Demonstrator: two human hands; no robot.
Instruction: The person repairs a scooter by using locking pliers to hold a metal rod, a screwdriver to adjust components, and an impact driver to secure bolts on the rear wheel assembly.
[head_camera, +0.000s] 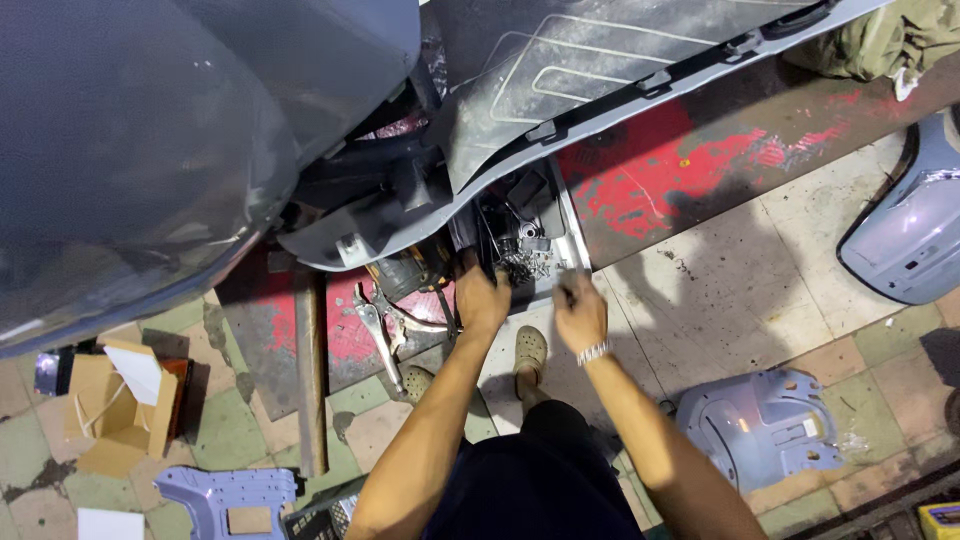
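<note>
Left hand (482, 296) is reaching into scooter's open engine bay (512, 232) among parts, grip hidden; right hand (580, 312) is hovering beside, fingers curled, hold unclear.

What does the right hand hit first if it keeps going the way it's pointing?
Probably the silver edge strip of the scooter's opened underside. The right hand points up-frame at it, fingers blurred just below. The clump of wiring and small metal parts sits slightly to its left. Depth is unclear from one view.

The scooter body (130, 150) is glossy grey plastic; its footboard (600, 60) matt and ribbed. The stand (385, 335) is bare dull metal, the box (115, 405) brown cardboard, the floor (740, 290) worn tile with flaking red paint
</note>
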